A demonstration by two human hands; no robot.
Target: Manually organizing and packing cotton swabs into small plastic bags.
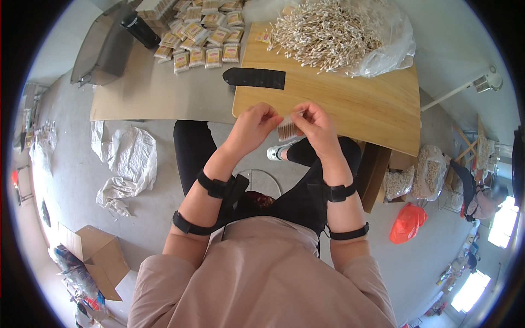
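A small clear packet of cotton swabs [288, 131] hangs between my hands, just in front of the table's near edge. My right hand [318, 127] pinches it by its upper right part. My left hand [252, 127] has thumb and forefinger pressed together at the packet's upper left corner. Beyond my hands, a flat black strip with one rounded end [254, 78] lies on the wooden board. A large heap of loose cotton swabs [328, 35] spreads over the far right of the board, partly in a clear plastic bag [391, 52].
Many filled swab packets [205, 35] are piled at the far left, near a black cylinder [140, 30] and a grey bin [103, 46]. The wooden board [350, 106] ends at my knees. A cardboard box [101, 254], white sacking [131, 158] and an orange bag [408, 223] lie on the floor.
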